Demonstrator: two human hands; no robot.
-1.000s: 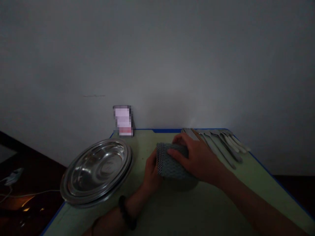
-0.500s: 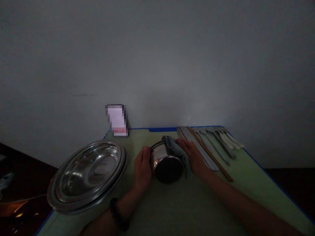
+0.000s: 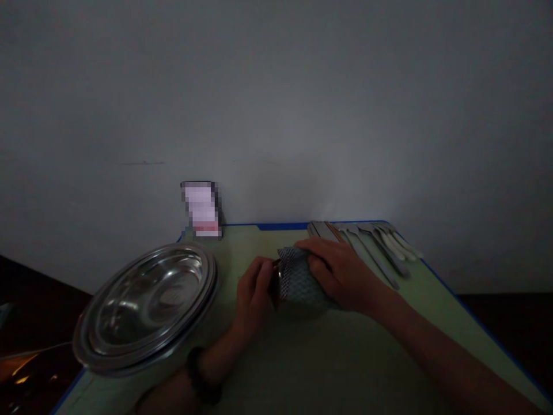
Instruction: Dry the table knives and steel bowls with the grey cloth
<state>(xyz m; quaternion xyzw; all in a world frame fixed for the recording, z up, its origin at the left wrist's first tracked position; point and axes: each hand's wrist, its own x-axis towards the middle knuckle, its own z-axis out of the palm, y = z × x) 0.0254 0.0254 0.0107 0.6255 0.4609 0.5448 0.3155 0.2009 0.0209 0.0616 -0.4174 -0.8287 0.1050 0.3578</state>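
Observation:
My left hand [image 3: 253, 291] grips the rim side of a shiny metal cup [image 3: 275, 283], thumb on top. Most of the cup is hidden behind a patterned grey-blue cloth [image 3: 300, 282], so only a narrow strip of metal shows. My right hand [image 3: 339, 271] is curled over that cloth and presses it against the cup from the right. Both hands are above the middle of the green table [image 3: 302, 357].
Stacked metal basins [image 3: 147, 305] stand on the left. A phone with a blurred screen [image 3: 202, 208] leans on the wall behind. Spoons and other cutlery [image 3: 375, 251] lie in a row at the right, with chopsticks [image 3: 333, 230] partly behind my right hand.
The cup has turned, and its dark round base no longer faces me. My right hand has come over the front with the cloth, which now covers most of the cup.

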